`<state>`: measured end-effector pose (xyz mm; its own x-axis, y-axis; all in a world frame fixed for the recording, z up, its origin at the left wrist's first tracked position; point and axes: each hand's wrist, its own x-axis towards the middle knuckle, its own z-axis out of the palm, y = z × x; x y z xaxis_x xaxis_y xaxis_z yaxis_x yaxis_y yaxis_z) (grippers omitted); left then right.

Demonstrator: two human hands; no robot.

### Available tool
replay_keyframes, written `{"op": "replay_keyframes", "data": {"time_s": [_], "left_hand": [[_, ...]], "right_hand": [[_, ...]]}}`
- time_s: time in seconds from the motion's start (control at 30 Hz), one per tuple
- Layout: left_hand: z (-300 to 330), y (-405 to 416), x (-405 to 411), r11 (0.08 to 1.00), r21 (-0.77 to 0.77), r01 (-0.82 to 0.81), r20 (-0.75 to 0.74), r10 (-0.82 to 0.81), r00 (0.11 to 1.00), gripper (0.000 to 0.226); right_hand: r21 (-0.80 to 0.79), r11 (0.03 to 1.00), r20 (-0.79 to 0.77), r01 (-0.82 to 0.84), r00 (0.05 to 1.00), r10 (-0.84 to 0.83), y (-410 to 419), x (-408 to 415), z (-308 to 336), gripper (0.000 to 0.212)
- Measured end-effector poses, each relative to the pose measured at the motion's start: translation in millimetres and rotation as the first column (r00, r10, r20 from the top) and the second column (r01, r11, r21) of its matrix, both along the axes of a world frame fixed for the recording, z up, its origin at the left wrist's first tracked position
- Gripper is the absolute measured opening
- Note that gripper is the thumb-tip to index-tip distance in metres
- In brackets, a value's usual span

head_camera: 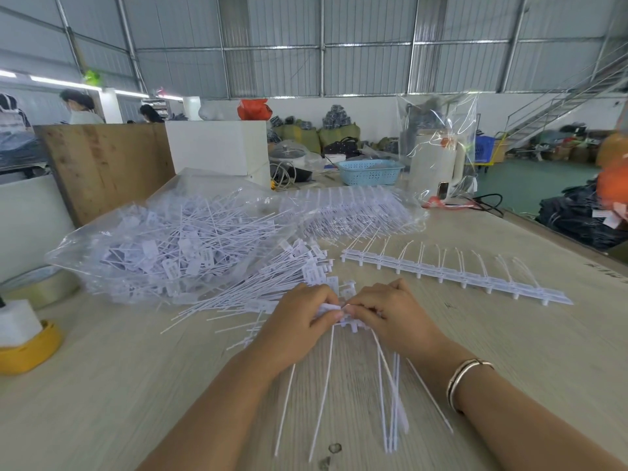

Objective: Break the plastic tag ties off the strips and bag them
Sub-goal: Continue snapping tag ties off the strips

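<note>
Tag ties on the strip [343,319] I am working sit between my two hands near the middle of the surface [509,334], their long tails trailing back toward the near edge. My left hand [299,321] has its grip curled round one end of the strip, and my right hand [390,317] pinches the piece beside it, thumbs almost meeting. Which tie I am snapping is hard to tell, since my fingers cover the joint.

To break it cleanly I would hold the strip firm with one grip, keep the other close to the joint, and bend sharply instead of pulling, so the tail does not stretch or the head tear.

A loose pile of broken-off ties [272,283] lies just beyond my left hand, spilling from the mouth of the clear bag [163,239] toward the far left corner. A fresh full strip [452,273] lies beyond my right hand, and more strips [353,209] are stacked at the far edge.

Tape rolls [40,287] sit at the left edge. Beyond the surface stand a blue basket [370,171], a white box [217,147], a metal staircase [571,96] and corrugated walls; people work at the far left.
</note>
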<state>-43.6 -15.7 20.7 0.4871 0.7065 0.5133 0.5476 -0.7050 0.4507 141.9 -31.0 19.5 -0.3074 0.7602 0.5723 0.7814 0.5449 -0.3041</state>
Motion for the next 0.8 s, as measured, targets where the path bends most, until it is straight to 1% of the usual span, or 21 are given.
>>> {"op": "replay_keyframes", "data": {"time_s": [0.13,0.33,0.4,0.47,0.53,0.57,0.63,0.7,0.8], "left_hand": [[-1,1,0,1.0,0.003,-0.008,-0.001,0.008,1.0,0.01],[0,2,-1,1.0,0.006,-0.029,0.006,0.029,1.0,0.008],[2,1,0,1.0,-0.017,0.001,0.027,0.0,1.0,0.007],[3,-1,-2,0.997,-0.055,0.052,0.074,-0.048,0.996,0.003],[4,-3,-3,0.991,-0.095,0.093,0.101,-0.083,0.991,0.005],[4,-4,-3,0.99,-0.104,0.099,0.095,-0.09,0.991,0.004],[3,-3,-2,0.995,-0.074,0.072,0.043,-0.069,0.997,0.004],[1,-2,-1,0.999,-0.037,0.013,-0.015,-0.013,1.0,0.009],[-1,1,-2,0.995,-0.028,-0.091,-0.031,0.09,0.995,0.01]], "right_hand": [[0.002,1.0,-0.012,-0.018,1.0,0.018,0,1,-1,0.01],[-0.009,1.0,0.004,-0.02,1.0,0.021,-1,1,1,0.015],[-0.04,0.997,0.006,-0.066,0.998,0.066,-3,4,4,0.015],[-0.087,0.986,-0.05,-0.145,0.989,0.141,-4,9,7,0.016],[-0.12,0.978,-0.156,-0.172,0.976,0.152,-4,17,12,0.015],[-0.119,0.979,-0.185,-0.167,0.972,0.143,-4,21,15,0.014],[-0.105,0.985,-0.164,-0.135,0.979,0.117,-2,27,16,0.011],[-0.117,0.988,-0.117,-0.099,0.989,0.086,-1,27,13,0.018],[-0.137,0.986,-0.068,-0.092,0.994,0.083,2,21,7,0.017]]}}
